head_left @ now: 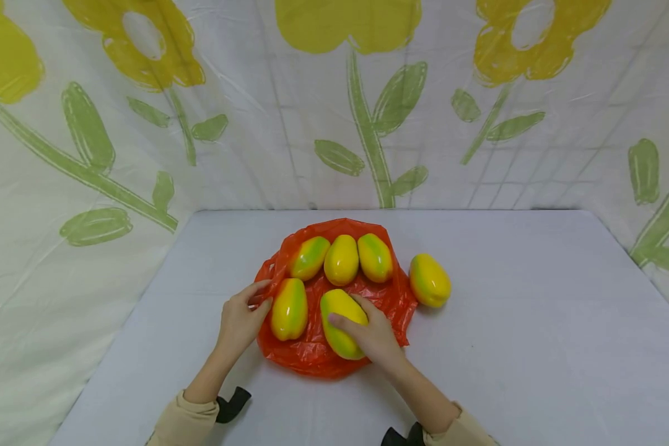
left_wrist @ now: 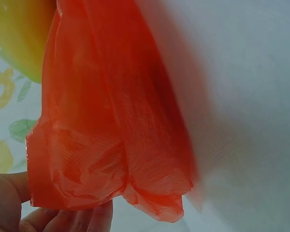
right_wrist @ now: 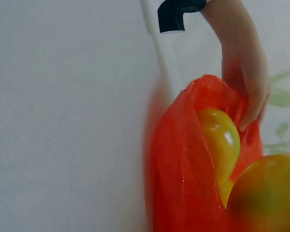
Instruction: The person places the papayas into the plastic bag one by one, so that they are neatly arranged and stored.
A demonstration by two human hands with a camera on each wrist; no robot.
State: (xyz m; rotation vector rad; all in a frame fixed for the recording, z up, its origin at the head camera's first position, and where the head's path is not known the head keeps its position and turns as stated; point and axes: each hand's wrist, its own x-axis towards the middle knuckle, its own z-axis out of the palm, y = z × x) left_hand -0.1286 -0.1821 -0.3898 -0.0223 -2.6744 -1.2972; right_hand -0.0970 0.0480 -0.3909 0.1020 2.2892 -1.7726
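A red plastic bag (head_left: pixel 318 356) lies spread open in the middle of the table. Three yellow-green papayas (head_left: pixel 342 260) sit side by side along its far part, and another papaya (head_left: pixel 290 310) lies at its left. My left hand (head_left: pixel 244 317) pinches the bag's left rim between thumb and fingers; in the left wrist view the red film (left_wrist: pixel 87 145) hangs over those fingers. With my right hand (head_left: pixel 376 334) I grip a papaya (head_left: pixel 339 303) over the near part of the bag, thumb on top. That papaya (right_wrist: pixel 268 198) fills the lower right corner of the right wrist view.
One more papaya (head_left: pixel 430 280) lies on the white table (head_left: pixel 535 322), just outside the bag's right edge. A white curtain (head_left: pixel 245 124) printed with yellow flowers hangs behind and beside the table. Black straps (head_left: pixel 233 405) show at both wrists.
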